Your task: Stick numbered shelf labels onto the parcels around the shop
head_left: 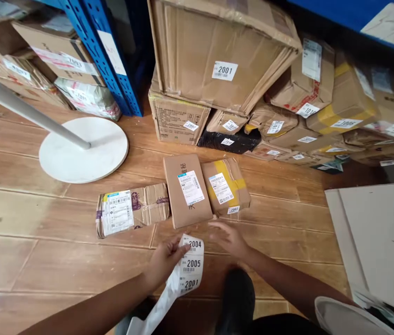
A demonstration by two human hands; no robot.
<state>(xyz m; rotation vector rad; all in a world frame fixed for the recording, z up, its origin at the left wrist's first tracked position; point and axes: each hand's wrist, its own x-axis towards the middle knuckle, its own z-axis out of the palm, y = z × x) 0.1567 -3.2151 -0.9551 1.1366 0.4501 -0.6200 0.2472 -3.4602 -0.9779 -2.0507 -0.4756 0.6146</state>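
My left hand (164, 260) pinches the top of a white strip of number labels (190, 265) reading 2004, 2005 and 2001, which hangs down toward my knees. My right hand (228, 237) hovers just to the right with fingers spread and nothing in it, close to the near edge of a flat brown parcel (186, 190). Beside that parcel lies a smaller box with yellow tape (227, 186) carrying a small numbered sticker. A taped box with a large shipping label (132, 211) lies to the left on the wooden floor.
A heap of cardboard boxes with numbered stickers, the largest marked 2001 (223, 51), stands behind. A white round stand base (83, 149) with a pole is at the left, blue shelving (111, 51) behind it. A white board (380, 237) lies at the right.
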